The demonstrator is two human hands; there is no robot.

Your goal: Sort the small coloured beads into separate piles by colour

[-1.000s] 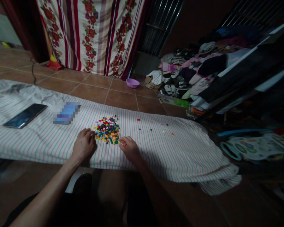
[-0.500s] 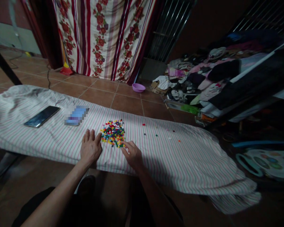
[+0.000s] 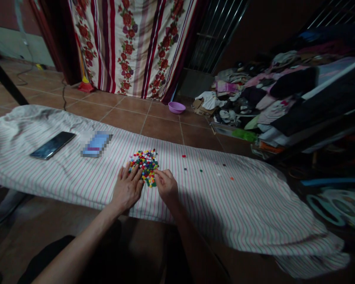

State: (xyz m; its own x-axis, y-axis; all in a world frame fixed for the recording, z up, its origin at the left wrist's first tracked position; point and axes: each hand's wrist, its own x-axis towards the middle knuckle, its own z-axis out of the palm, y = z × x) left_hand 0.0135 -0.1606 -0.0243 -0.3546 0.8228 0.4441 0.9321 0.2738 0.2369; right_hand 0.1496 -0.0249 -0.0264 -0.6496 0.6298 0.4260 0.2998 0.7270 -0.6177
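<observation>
A heap of small multicoloured pieces (image 3: 148,161), like tiny bricks or beads, lies on a striped cloth (image 3: 100,181). My left hand (image 3: 127,187) rests flat with fingers spread over the heap's left and near edge. At the heap's right edge, my right hand (image 3: 167,184) has thumb and forefinger pinched together; whatever may be between the tips is too small to make out. Several single pieces lie apart to the right, among them a red piece (image 3: 184,156), a green piece (image 3: 200,170) and an orange piece (image 3: 232,178).
A dark phone (image 3: 53,145) and a second phone with a blurred, lit screen (image 3: 97,144) lie on the cloth at left. Beyond, a purple basin (image 3: 176,107) stands on the tiled floor. A pile of clothes (image 3: 254,94) fills the back right, near a floral curtain (image 3: 136,47).
My left hand has moved right, from beside the heap onto its edge. The fingers of my right hand have drawn together at the heap's right side. The view has shifted slightly.
</observation>
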